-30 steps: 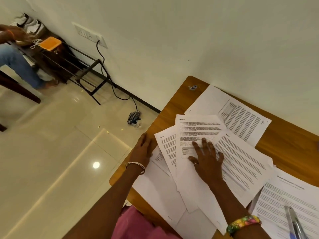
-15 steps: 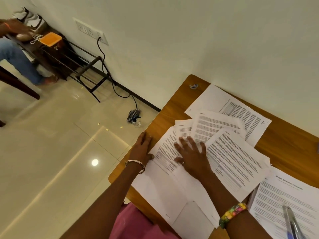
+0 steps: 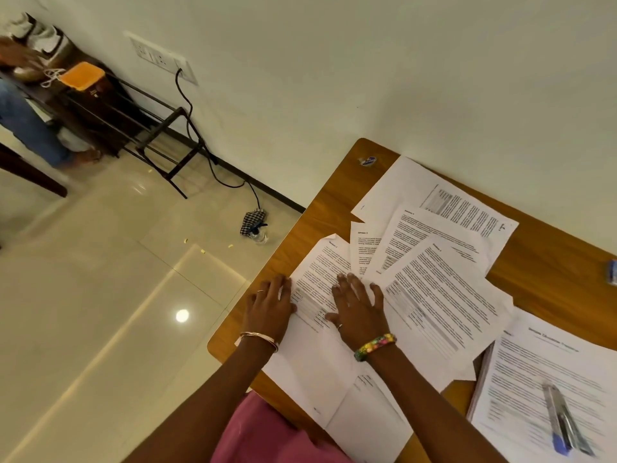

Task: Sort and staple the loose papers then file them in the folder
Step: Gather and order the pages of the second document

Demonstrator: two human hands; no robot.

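Note:
Several loose printed papers (image 3: 434, 295) lie fanned and overlapping on the wooden table (image 3: 334, 195). My left hand (image 3: 270, 305) lies flat at the left edge of the spread, fingers straight, touching the leftmost sheet (image 3: 317, 269). My right hand (image 3: 359, 305) presses flat on the sheets just right of it, fingers spread. A separate stack of papers (image 3: 547, 369) sits at the right with a silver and blue stapler (image 3: 564, 419) lying on top. No folder is visible.
The table's left edge and rounded corner (image 3: 213, 345) are close to my left hand. A small blue object (image 3: 612, 272) sits at the right frame edge. A sticker (image 3: 368, 161) marks the far corner. On the floor lie a cable and checkered cloth (image 3: 253, 222). A person sits far left.
My right hand slid left across the papers, fanning the sheets out toward the right. My left hand stayed at the left edge, now lying flatter on the leftmost sheet.

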